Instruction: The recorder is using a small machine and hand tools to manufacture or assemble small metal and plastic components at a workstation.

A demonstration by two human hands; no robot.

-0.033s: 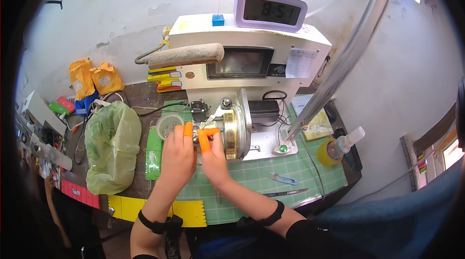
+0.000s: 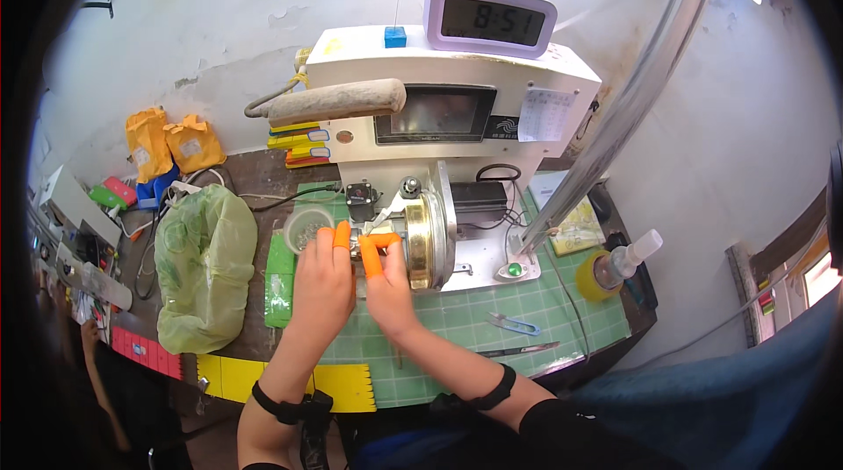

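My left hand [image 2: 323, 284] and my right hand [image 2: 387, 292] meet at the metal spindle end of a white bench machine [image 2: 351, 66]. Orange finger cots cover some fingertips on both. The fingers of each are bent and pinched together, and whatever lies between them is hidden or too small to name. Just right of the fingers is a brass-coloured wheel [image 2: 421, 242], with a metal lever [image 2: 384, 218] slanting above them. A round clear tub [image 2: 307, 227] of small pieces stands beside my left hand.
A green bag-lined container [image 2: 206, 268] is to the left, a green block [image 2: 279, 281] closer in. Blue thread snips [image 2: 515, 324] and tweezers [image 2: 522, 350] lie on the green mat [image 2: 439, 373]. A yellow pump bottle [image 2: 599, 275] and slanted clear tube [image 2: 615, 110] stand right.
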